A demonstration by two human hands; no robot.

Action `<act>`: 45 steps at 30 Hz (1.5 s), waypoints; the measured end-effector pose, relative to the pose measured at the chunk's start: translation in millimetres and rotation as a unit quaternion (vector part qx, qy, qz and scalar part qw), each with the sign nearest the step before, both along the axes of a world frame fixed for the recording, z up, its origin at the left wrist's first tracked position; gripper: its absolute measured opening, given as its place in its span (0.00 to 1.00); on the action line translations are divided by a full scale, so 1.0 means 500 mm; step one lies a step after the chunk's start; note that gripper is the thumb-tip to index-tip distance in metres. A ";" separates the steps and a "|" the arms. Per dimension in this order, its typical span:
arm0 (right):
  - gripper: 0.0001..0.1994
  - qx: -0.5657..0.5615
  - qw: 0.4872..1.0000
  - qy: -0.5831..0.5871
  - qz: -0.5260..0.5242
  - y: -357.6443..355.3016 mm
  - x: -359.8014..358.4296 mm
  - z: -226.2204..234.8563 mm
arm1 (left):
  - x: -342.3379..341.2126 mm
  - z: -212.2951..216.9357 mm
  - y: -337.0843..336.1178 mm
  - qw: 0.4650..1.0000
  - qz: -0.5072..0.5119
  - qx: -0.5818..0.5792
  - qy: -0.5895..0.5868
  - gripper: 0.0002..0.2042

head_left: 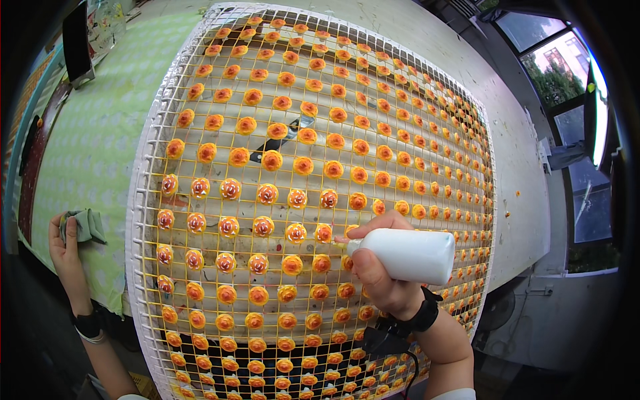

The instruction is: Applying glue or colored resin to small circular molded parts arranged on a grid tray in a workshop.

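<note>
On the counter (467,60), a wire rack (143,200) carries orange rosettes (272,160); right hand (380,273) clamps a white squeeze bottle (410,255), seemingly dotting centres; left hand (67,243) grips a cloth (85,225).

We have one view only, from a head-worn fisheye camera looking steeply down and forward over a wire grid (313,193) on a table (100,133). It sits close: the grid fills most of the frame, its straight edges bowing toward the dark rim. Both forearms enter from the lower edge.
</note>
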State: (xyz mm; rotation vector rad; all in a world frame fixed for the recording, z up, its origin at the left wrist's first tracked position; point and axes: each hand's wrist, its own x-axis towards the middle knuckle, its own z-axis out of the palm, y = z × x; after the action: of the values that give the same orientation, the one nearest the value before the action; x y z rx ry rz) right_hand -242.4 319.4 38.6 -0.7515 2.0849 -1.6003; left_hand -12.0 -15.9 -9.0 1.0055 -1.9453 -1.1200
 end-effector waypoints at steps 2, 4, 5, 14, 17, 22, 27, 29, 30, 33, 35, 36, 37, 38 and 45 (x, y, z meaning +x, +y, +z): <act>0.08 -0.001 1.000 0.004 0.001 -0.001 -0.003 -0.003 | 0.001 -0.002 -0.001 1.000 0.000 -0.002 0.000 0.08; 0.08 -0.004 0.992 0.122 0.029 -0.001 -0.009 -0.011 | 0.004 -0.004 -0.004 1.000 -0.006 0.008 0.008 0.08; 0.08 -0.004 0.992 0.122 0.029 -0.001 -0.009 -0.009 | 0.004 -0.003 -0.003 1.000 -0.006 0.008 0.008 0.08; 0.08 -0.013 0.997 0.076 -0.007 -0.006 -0.005 -0.001 | 0.003 -0.001 -0.002 1.000 -0.003 0.008 0.009 0.08; 0.07 0.007 0.987 0.162 -0.004 0.002 -0.011 -0.006 | 0.005 -0.002 -0.003 1.000 0.000 0.000 0.005 0.09; 0.08 0.004 0.996 0.086 -0.012 0.007 -0.006 -0.021 | 0.006 -0.012 -0.009 1.000 -0.010 0.023 0.008 0.10; 0.08 -0.007 0.998 0.057 0.004 0.004 -0.010 -0.019 | 0.011 0.001 -0.006 1.000 -0.008 0.008 0.000 0.09; 0.08 -0.005 0.998 0.065 0.003 0.005 -0.010 -0.020 | 0.010 -0.001 -0.007 1.000 -0.013 0.009 -0.001 0.09; 0.08 -0.005 0.998 0.063 0.003 0.005 -0.011 -0.021 | 0.008 -0.004 -0.007 1.000 -0.014 0.007 -0.001 0.09; 0.08 -0.009 0.998 0.056 0.001 0.005 -0.011 -0.021 | 0.006 -0.006 -0.006 1.000 -0.019 0.005 0.001 0.09; 0.07 -0.015 0.999 0.051 0.000 0.001 -0.008 -0.022 | 0.007 -0.006 -0.005 1.000 -0.022 0.006 0.004 0.09; 0.07 -0.038 0.998 0.030 -0.033 -0.004 -0.005 -0.023 | 0.008 -0.007 -0.006 1.000 -0.015 0.011 0.004 0.09; 0.07 -0.061 0.996 0.010 -0.066 -0.007 -0.004 -0.024 | 0.009 -0.007 -0.007 1.000 -0.009 0.015 0.005 0.09; 0.07 -0.061 0.996 0.009 -0.067 -0.007 -0.004 -0.025 | 0.006 -0.004 -0.004 1.000 -0.010 0.015 0.005 0.09; 0.08 -0.070 0.995 0.027 -0.066 -0.007 -0.007 -0.031 | 0.002 -0.003 0.000 1.000 -0.003 0.011 0.009 0.08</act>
State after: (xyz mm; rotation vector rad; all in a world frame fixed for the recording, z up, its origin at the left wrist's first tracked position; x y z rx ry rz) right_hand -246.1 315.7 23.2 -0.7231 2.1183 -1.8317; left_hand -11.1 -15.9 -10.4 0.9982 -1.9259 -1.1525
